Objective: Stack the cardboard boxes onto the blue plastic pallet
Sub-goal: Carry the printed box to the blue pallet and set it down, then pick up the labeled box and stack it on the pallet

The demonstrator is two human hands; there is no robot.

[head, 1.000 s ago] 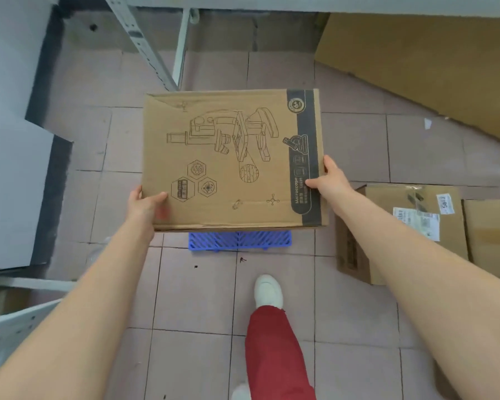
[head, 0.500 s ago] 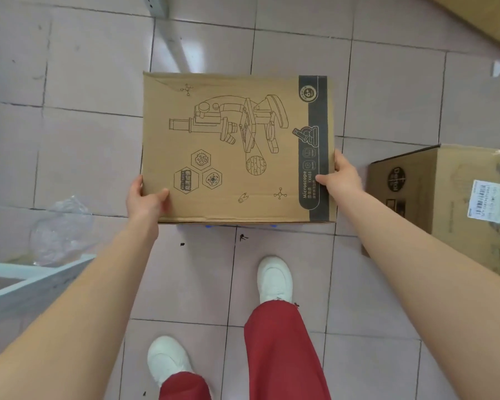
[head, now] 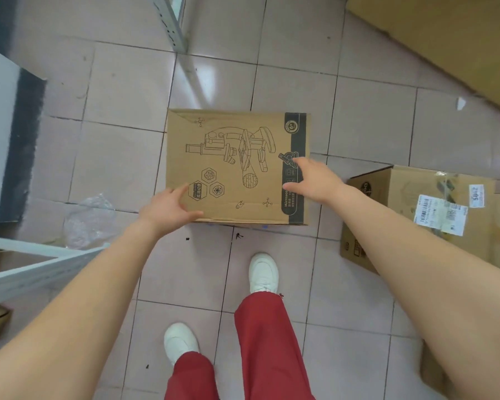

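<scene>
A cardboard box (head: 234,168) printed with a microscope drawing sits flat on the floor area ahead of my feet. It covers the blue plastic pallet (head: 264,226), of which only small blue slivers show under its front edge. My left hand (head: 168,207) rests at the box's front left corner with fingers apart. My right hand (head: 312,180) hovers over the dark stripe at the box's right side, fingers spread, holding nothing.
Another cardboard box (head: 401,203) with white shipping labels stands to the right. A large cardboard sheet (head: 445,39) lies at the top right. A white metal shelf frame (head: 41,264) and a clear plastic bag (head: 87,220) are on the left; a shelf post (head: 171,27) rises behind.
The box went down from held height onto the pallet, hiding it almost fully. Both hands let go of the box's sides and opened.
</scene>
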